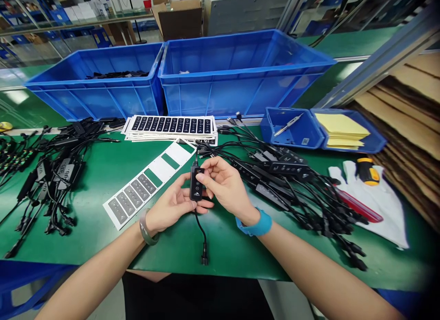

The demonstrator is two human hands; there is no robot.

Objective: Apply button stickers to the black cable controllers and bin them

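A small black controller (196,186) with a cable at each end is held upright between my two hands, above the green table. My left hand (176,201) grips it from the left and below, fingers behind it. On its upper right, my right hand (225,184) pinches the edge, the thumb on the front face. The lower cable hangs to a black connector (204,255). Left of the hands lies a white label sheet (118,219) with grey labels and cut-out gaps. Behind it is a stack of sheets with black labels (172,124).
Cabled controllers lie in heaps at the left (62,173) and right (285,173). Two large blue bins (110,97) stand behind. Small blue trays (295,139) hold tweezers and yellow paper (342,127). A white glove (388,210), a red tool (360,205) and stacked cardboard (405,127) are at the right.
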